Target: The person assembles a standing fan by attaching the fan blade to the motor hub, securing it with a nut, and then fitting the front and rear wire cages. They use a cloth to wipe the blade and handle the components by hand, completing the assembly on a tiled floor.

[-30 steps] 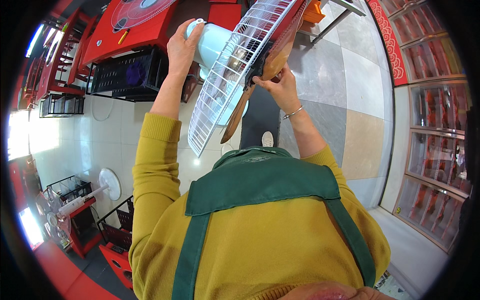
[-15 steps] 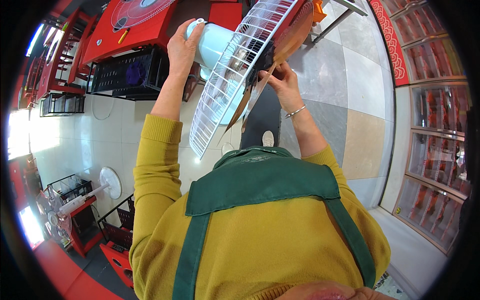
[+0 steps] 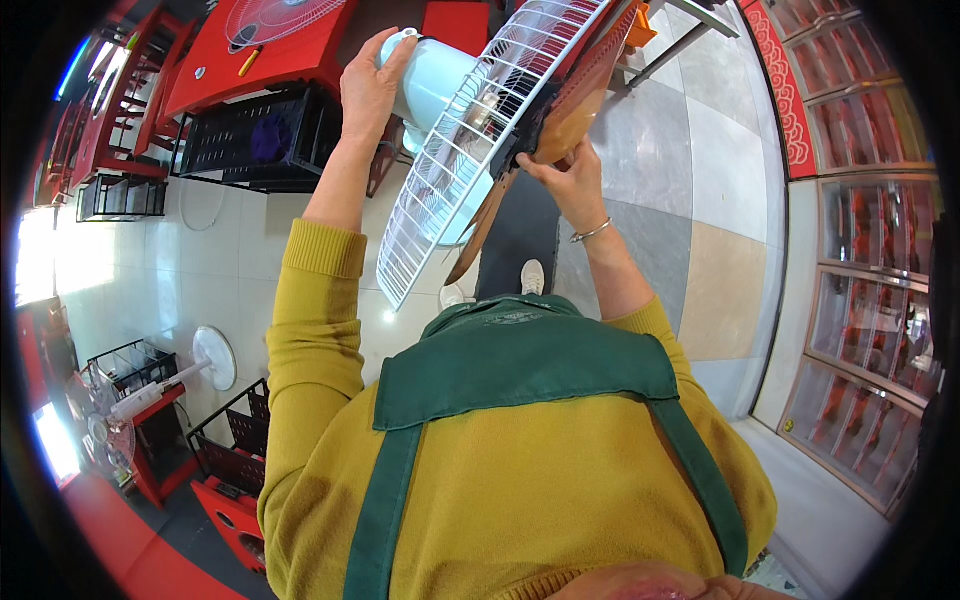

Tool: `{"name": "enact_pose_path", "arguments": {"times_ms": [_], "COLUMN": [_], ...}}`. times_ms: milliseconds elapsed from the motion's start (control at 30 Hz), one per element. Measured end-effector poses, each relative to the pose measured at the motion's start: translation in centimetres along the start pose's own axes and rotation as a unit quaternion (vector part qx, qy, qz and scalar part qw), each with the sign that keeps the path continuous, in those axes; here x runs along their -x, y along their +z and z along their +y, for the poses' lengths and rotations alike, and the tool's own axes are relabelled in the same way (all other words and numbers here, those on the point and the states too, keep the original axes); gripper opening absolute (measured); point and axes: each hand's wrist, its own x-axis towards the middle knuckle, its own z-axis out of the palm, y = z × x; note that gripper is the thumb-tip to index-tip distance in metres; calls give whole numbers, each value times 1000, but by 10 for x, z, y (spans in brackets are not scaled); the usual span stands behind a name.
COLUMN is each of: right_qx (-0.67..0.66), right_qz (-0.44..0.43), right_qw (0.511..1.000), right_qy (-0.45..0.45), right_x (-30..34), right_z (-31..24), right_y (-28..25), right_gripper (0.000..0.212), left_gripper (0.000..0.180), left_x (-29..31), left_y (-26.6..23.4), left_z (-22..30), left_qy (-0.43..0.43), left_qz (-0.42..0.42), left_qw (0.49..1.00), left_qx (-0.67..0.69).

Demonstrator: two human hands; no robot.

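A pedestal-type fan stands before me, tilted, with a pale blue motor housing and a white wire rear guard. My left hand is closed over the back of the housing, thumb near its top. Brown translucent fan blades stand in front of the guard, and one of them hangs down near its lower edge. My right hand pinches at the blades close to the dark centre, with the thumb on the near side. Its other fingers are partly hidden behind the blade.
At the upper left, a red table holds a wire front guard and a yellow-handled tool. A black basket is below it. Another white fan stands lower left. Glass-fronted cases line the right side.
The fan blades have turned, and an orange-brown one now sits lower beside my right fingers. My right hand has shifted slightly downward; my left stays on the housing.
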Motion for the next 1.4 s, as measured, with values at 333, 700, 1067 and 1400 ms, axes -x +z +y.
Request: {"name": "enact_pose_path", "arguments": {"times_ms": [333,700,1067,1400], "right_qx": [138,40,66,93], "right_qz": [15,7,-1,-7], "right_qw": [973,995,994,987], "right_qy": [-186,-88,-89,-129], "right_x": [-6,-2,-5,-6], "right_z": [16,20,10,0], "right_y": [1,2,5,8], "right_gripper": [77,76,75,73], "left_gripper": [64,61,51,53], "left_x": [-3,0,4,1], "left_y": [-1,1,2,1], "left_z": [-1,-4,1,0], "left_qy": [0,32,18,16], "left_qz": [-7,18,16,19], "left_qw": [1000,999,1000,1000], "left_qx": [7,2,19,2]}}
